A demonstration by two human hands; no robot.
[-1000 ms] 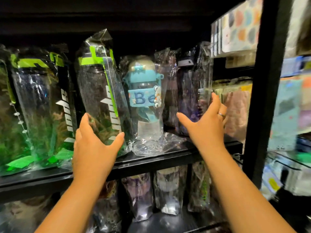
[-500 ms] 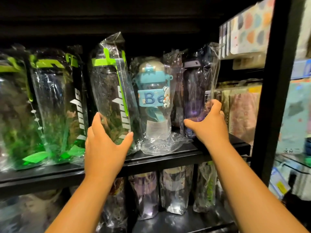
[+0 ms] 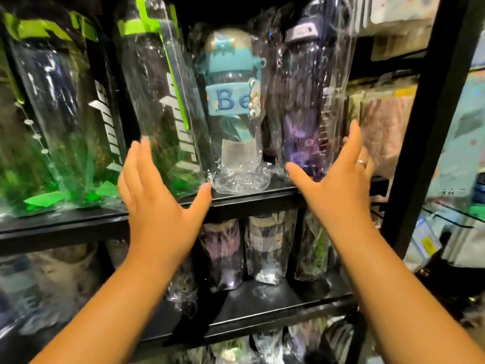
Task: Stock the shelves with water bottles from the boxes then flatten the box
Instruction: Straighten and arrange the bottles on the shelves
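Plastic-wrapped water bottles stand in a row on a black shelf. A green-trimmed bottle stands left of centre, a small blue bottle lettered "Be" in the middle, and a purple bottle to its right. My left hand is spread with straight fingers in front of the base of the green-trimmed bottle. My right hand, wearing a ring, is spread in front of the purple bottle's lower right side. Neither hand grips anything. No box is in view.
Another green bottle stands at the far left. Several wrapped bottles fill the lower shelf. A black upright post bounds the shelf on the right, with packaged goods hanging beyond it.
My right hand has let go of the purple bottle and opened flat. My left hand has also straightened. The view has moved closer to the shelf.
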